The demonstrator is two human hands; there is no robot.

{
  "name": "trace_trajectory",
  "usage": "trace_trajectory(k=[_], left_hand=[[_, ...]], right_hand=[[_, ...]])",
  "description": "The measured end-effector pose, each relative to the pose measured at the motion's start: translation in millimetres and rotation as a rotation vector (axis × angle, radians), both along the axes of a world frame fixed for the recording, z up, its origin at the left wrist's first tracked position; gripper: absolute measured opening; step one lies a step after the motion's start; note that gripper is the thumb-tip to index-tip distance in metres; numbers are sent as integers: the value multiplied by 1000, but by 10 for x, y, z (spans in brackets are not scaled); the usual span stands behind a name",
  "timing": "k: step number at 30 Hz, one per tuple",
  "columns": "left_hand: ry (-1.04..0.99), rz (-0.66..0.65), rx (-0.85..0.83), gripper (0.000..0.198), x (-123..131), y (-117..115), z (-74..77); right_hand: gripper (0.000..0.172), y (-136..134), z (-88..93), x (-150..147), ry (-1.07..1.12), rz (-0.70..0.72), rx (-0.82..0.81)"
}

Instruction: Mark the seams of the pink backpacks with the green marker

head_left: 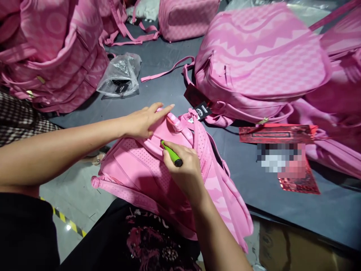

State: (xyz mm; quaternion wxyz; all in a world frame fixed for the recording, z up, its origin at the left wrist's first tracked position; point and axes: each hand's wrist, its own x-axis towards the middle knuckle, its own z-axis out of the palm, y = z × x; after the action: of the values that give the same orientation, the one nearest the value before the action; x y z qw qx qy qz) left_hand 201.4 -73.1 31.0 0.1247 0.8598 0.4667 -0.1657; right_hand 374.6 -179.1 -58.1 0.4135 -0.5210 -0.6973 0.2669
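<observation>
A pink backpack (135,162) leans over the table's edge against my lap, its perforated back padding and straps facing up. My left hand (142,122) lies on the top of this backpack with its fingers spread, pressing on the fabric beside the top handle. Closed around a green marker pen (172,153) with black ends, my right hand (184,165) holds the pen's tip at the pink panel just below the handle. A black hang tag (202,111) lies by the backpack's top.
Other pink backpacks stand on the dark table (166,56): a large patterned one (262,56) at right, a stack (53,56) at left. A clear plastic bag (121,75) and a red tag (278,133) lie there too. Yellow-black tape (69,222) marks the floor.
</observation>
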Motion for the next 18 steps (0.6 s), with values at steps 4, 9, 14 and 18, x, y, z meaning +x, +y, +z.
trace_trajectory(k=[4, 9, 14, 18], left_hand=[[-14, 124, -17, 110, -25, 48, -33], [37, 99, -1, 105, -48, 96, -81], [40, 104, 24, 104, -66, 101, -120], [32, 104, 18, 99, -64, 100, -129]], right_hand=[[26, 38, 26, -22, 12, 14, -13], [26, 171, 63, -168, 88, 89, -77], [25, 177, 107, -247, 19, 30, -40], [25, 159, 105, -254, 6, 56, -5]])
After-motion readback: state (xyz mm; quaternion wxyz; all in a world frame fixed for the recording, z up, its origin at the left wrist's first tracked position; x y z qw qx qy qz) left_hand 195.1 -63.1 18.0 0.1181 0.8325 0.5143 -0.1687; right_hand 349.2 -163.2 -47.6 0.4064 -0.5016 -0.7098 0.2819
